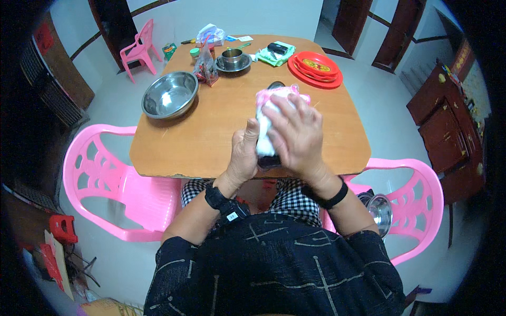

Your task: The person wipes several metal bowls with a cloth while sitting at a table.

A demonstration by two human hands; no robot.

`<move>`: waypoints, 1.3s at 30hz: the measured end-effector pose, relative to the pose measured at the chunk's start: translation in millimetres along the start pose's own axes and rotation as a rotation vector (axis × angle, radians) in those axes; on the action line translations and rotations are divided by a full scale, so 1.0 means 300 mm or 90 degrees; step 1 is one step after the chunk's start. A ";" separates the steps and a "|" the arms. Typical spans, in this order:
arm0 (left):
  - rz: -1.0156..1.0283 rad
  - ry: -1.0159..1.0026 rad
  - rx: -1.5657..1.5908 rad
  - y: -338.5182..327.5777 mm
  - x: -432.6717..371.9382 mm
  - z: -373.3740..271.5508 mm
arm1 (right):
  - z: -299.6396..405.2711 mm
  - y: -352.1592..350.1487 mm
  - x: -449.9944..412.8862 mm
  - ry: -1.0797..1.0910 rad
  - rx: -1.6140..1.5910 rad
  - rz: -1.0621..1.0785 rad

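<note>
A white cloth with a pink edge lies over a long dark object, above the near part of the table. Both ends of this object stick out past the cloth; the rest is covered, so its kind is unclear. My left hand grips it from the left side, thumb raised along the cloth. Spread over the top of the cloth, my right hand presses it down and looks slightly blurred.
On the wooden table stand a steel basin, a plastic bag, a steel cup on a steel dish, a green packet and red plates. Pink chairs flank me; the right one holds metal bowls.
</note>
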State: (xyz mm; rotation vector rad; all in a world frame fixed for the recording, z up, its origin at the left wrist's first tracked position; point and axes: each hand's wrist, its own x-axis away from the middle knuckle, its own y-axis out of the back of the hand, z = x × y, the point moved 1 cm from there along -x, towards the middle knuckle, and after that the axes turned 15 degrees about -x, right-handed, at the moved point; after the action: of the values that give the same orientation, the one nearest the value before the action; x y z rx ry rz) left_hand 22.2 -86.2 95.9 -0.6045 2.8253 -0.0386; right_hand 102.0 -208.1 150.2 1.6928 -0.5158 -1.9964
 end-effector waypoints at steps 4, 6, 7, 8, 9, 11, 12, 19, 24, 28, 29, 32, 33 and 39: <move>0.002 -0.064 0.012 -0.019 0.028 -0.005 | -0.199 0.026 -0.035 -0.082 -0.166 -0.044; -0.020 -0.066 -0.012 -0.019 0.030 0.016 | -0.328 0.033 0.018 -0.129 -0.283 -0.063; -0.015 -0.068 -0.015 -0.017 0.036 0.009 | -0.394 0.025 0.054 -0.255 -0.311 -0.024; -0.003 -0.066 -0.038 -0.014 0.043 0.000 | -0.428 0.019 0.071 -0.380 -0.339 0.017; 0.006 -0.064 -0.061 -0.010 0.049 -0.007 | -0.415 0.028 0.059 -0.378 -0.340 0.013; 0.029 -0.081 -0.109 -0.004 0.054 -0.014 | -0.385 0.050 0.057 -0.669 -0.479 0.068; 0.052 -0.095 -0.153 -0.008 0.054 -0.016 | -0.367 0.054 0.067 -0.626 -0.450 0.047; 0.040 -0.136 -0.194 -0.029 0.054 -0.014 | -0.075 0.072 0.009 -0.032 -0.150 -0.112; 0.055 -0.147 -0.264 0.029 0.060 0.029 | 0.036 0.068 0.001 0.087 -0.102 -0.055; 0.085 -0.088 -0.212 0.027 0.061 0.001 | -0.041 0.082 -0.051 -0.008 -0.200 -0.032; 0.084 -0.088 -0.216 0.033 0.064 -0.009 | -0.055 0.081 -0.059 -0.053 -0.240 -0.043; 0.125 -0.081 -0.195 0.042 0.067 -0.002 | -0.123 0.081 -0.060 -0.134 -0.341 -0.086; 0.126 -0.080 -0.195 0.044 0.071 -0.003 | -0.160 0.070 -0.055 -0.172 -0.404 -0.094; 0.128 -0.070 -0.198 0.049 0.097 0.000 | -0.344 0.006 0.000 -0.460 -0.751 -0.090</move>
State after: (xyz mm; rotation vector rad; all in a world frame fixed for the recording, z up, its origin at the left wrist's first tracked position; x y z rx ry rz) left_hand -9.4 -84.5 88.0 -0.3653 2.7879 0.4630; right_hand 203.8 -208.1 133.8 0.2933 0.5378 -2.2240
